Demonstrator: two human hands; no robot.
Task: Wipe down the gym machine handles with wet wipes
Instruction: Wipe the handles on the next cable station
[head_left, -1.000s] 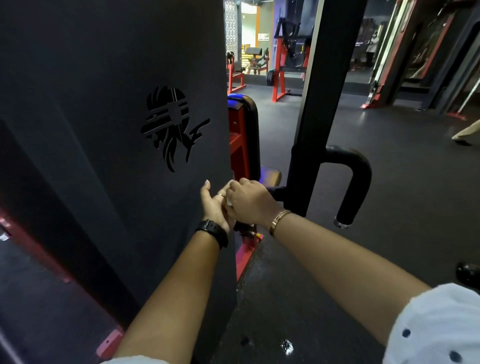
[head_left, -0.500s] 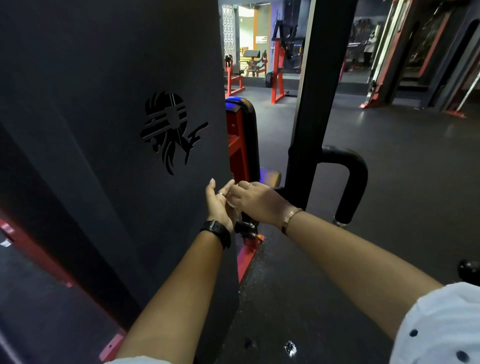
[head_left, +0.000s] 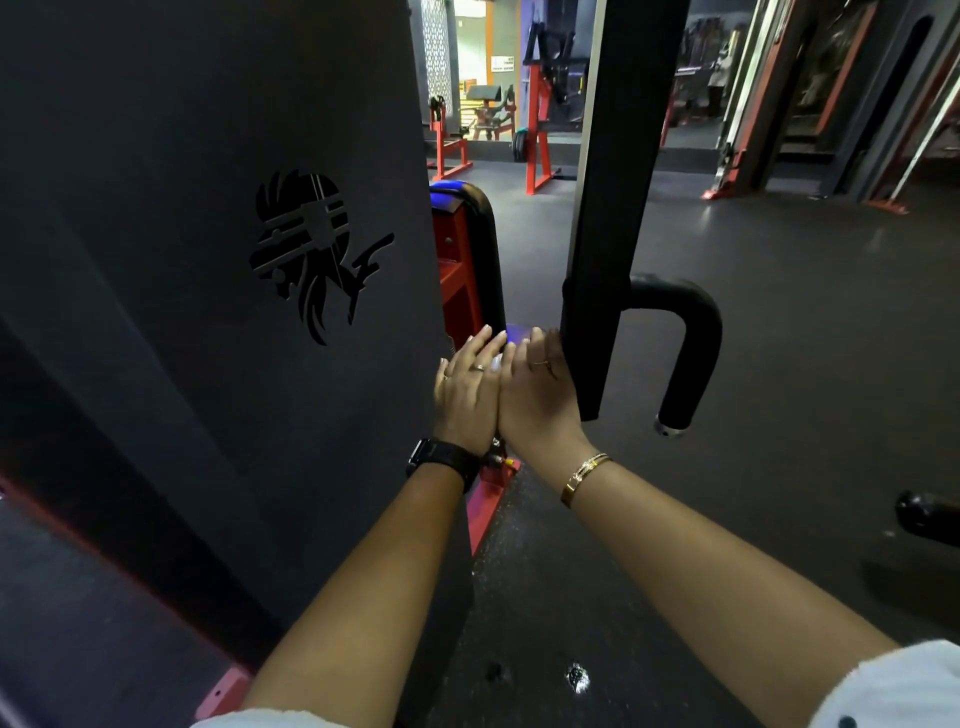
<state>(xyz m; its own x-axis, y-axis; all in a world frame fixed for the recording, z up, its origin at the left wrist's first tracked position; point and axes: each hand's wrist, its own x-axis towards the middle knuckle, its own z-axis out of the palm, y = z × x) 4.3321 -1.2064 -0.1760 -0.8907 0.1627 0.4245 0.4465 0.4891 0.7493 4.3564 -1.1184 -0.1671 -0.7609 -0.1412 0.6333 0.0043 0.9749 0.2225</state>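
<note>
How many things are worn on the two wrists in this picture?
2: a black watch on the left wrist, a gold bracelet on the right wrist. None seems hidden.

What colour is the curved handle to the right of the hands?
The handle is black with a silvery end cap; head view.

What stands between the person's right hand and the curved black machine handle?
In the head view, the square black upright post stands between the right hand and the curved black machine handle. The hand lies right beside the post.
</note>
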